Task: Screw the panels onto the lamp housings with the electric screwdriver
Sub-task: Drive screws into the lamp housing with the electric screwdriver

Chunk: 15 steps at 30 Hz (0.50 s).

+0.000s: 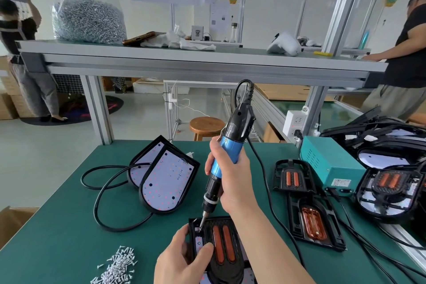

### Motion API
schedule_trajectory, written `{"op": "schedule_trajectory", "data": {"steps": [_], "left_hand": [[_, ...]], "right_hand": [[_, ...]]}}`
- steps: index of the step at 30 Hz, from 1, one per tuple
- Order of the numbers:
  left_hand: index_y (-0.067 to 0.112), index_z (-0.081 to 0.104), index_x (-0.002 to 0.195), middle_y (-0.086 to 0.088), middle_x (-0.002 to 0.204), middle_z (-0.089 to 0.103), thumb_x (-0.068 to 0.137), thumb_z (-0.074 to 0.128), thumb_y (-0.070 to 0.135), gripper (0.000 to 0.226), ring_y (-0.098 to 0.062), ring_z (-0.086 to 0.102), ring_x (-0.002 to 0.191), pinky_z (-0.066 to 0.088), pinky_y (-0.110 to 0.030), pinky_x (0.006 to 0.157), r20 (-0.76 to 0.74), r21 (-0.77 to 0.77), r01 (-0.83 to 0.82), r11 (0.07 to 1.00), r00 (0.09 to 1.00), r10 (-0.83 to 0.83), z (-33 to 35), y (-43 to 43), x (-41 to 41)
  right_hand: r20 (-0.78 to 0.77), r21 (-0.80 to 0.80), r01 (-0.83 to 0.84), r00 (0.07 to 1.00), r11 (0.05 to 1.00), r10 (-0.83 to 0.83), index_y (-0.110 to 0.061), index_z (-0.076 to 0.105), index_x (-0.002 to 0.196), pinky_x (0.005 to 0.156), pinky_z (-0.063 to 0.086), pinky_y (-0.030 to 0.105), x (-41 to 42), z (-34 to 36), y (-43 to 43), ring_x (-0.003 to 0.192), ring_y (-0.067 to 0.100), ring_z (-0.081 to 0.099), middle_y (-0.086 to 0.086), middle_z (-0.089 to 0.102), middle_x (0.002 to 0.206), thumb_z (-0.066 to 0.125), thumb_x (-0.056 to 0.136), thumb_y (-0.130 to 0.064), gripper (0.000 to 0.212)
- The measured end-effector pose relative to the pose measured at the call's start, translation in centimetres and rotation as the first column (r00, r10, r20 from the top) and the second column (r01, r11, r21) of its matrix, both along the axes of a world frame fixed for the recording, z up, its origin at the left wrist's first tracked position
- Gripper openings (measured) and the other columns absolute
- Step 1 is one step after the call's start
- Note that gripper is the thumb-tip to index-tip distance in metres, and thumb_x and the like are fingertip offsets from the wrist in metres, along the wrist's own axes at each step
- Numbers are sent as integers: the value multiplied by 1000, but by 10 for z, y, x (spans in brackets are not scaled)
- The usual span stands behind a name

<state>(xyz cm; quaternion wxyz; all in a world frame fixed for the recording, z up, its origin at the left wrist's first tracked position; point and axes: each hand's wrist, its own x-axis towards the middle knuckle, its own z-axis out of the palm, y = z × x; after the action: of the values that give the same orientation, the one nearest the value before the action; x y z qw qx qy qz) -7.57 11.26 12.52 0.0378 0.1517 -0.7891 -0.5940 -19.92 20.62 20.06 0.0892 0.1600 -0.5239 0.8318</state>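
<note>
Green matting covers a workbench (69, 226) seen from above; near the front edge a black plastic panel (221, 244) with two orange strips lies on a lamp housing (250, 275), which is mostly hidden beneath it. The left hand (182, 258) clamps the panel's left edge, thumb on top. The right hand (232, 175) wraps the blue barrel of a corded electric screwdriver (227, 159), held nearly upright, its bit set at the panel's upper-left corner. The panel looks light, thin and stiff, liable to skid or crack if overdriven, so pinning it flat by the rim close to the screw seems wise; the screwdriver looks top-heavy, best gripped mid-barrel. Loose screws (117, 267) lie heaped just left of the left hand; two open housings (166, 182) showing white LED boards lean together behind. Two spare panels (292, 177) and a teal power box (332, 163) sit to the right; the driver's black cable (268, 198) trails beside the right forearm and could snag.
</note>
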Motion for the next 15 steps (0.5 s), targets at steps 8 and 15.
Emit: {"op": "schedule_trajectory", "data": {"steps": [8, 15], "left_hand": [[41, 57, 111, 4, 82, 77, 81, 81, 28, 40, -15, 73, 84, 57, -32, 88, -2, 10, -13, 1000, 1000, 13, -2, -1, -1], [45, 55, 108, 17, 76, 74, 81, 80, 31, 39, -2, 71, 76, 52, -14, 75, -27, 13, -19, 1000, 999, 20, -7, -3, -6]], "right_hand": [[-27, 10, -54, 998, 998, 54, -12, 58, 100, 57, 49, 23, 3, -1, -3, 55, 16, 50, 4, 52, 67, 73, 88, -25, 23], [-79, 75, -115, 989, 990, 121, -18, 63, 102, 60, 49, 23, 8, -2, -7, 57, 16, 53, 2, 54, 64, 74, 82, -33, 28]]}}
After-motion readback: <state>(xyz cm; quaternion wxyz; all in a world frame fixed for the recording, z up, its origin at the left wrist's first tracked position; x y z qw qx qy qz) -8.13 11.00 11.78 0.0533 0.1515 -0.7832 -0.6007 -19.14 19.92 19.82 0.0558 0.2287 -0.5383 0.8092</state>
